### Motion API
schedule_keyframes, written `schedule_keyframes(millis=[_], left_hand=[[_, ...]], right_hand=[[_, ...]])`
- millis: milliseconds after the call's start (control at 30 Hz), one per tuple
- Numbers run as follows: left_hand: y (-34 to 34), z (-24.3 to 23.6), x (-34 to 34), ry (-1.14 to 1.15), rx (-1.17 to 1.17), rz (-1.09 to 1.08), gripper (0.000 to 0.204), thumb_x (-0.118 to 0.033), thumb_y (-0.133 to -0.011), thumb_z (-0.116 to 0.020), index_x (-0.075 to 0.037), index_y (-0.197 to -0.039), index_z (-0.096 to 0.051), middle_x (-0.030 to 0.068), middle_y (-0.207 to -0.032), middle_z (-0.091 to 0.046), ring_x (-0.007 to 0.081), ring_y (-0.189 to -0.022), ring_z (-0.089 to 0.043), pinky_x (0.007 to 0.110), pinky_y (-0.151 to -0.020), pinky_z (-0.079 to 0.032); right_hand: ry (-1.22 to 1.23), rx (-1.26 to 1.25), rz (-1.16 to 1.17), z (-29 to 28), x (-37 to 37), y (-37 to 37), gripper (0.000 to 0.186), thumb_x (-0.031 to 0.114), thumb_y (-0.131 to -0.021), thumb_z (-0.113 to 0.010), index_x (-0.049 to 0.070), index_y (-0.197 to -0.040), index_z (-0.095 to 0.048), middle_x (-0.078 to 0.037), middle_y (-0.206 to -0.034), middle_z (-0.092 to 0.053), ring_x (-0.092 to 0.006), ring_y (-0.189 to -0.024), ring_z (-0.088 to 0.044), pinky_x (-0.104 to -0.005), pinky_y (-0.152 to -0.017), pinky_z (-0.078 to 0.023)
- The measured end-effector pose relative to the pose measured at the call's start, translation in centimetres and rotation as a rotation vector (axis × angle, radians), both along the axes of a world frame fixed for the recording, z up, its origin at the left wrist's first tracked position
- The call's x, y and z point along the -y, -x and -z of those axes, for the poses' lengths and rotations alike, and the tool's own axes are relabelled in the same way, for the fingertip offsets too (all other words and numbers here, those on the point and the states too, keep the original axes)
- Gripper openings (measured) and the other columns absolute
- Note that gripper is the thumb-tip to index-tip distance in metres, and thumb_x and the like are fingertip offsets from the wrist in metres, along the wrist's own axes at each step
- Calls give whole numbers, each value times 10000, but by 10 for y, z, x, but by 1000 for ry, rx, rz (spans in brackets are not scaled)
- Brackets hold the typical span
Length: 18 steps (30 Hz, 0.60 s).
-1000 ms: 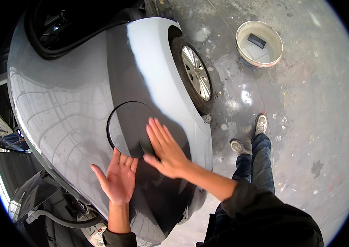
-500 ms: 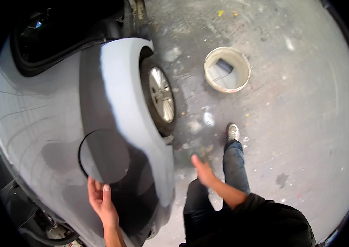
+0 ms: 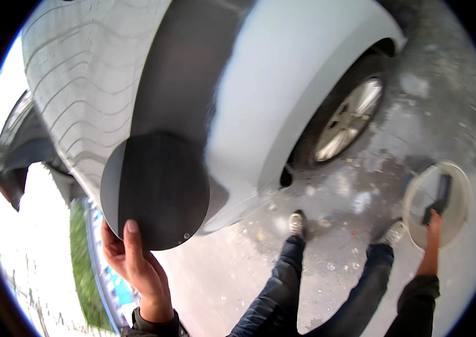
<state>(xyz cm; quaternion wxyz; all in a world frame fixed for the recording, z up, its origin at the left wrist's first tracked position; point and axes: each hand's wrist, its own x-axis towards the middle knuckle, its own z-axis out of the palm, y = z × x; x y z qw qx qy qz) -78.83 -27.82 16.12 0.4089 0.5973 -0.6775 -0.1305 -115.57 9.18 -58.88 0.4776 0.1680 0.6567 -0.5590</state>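
My left hand pinches the lower edge of a round dark flap, like a fuel flap, on the car's side panel. The thumb lies on its face and the other fingers are partly hidden behind it. A lighter grey strip runs down the flap's left side. Over at the right, my right hand reaches into a whitish bucket, its fingers closed on the near end of a dark rectangular block. The fingertips are small and blurred there.
The car's body shows pale grey and dark grey patches, above a wheel with a silver rim. My shoes stand on the spotted concrete floor. A dark curved car part juts out at the far left.
The view has turned and come nearer the car. My left hand has closed on the round flap's edge. My right hand has gone from near my legs into the bucket, onto the block.
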Motion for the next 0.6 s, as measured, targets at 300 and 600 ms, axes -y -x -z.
schedule_keyframes(millis=[300,600], left_hand=[[42,11,-17,78,-27,27,431,-336,-1072,-533,31,-1291,-588,107,-1190,-686,175,-1096,-658,329,-970,-511],[37,45,-32,-193,-478,71,742,-290,-928,-773,-19,-1498,-383,127,-1470,-507,250,-1362,-494,422,-1154,-391]], right_hand=[[-111,-174,-163,170,-42,97,419,263,-985,-598,0,-1310,-565,-117,-1262,-629,-301,-1114,-593,-405,-939,-456],[413,430,-176,-116,42,78,235,257,-866,-638,156,-1078,-640,-93,-1138,-689,-248,-1105,-647,-429,-971,-516]])
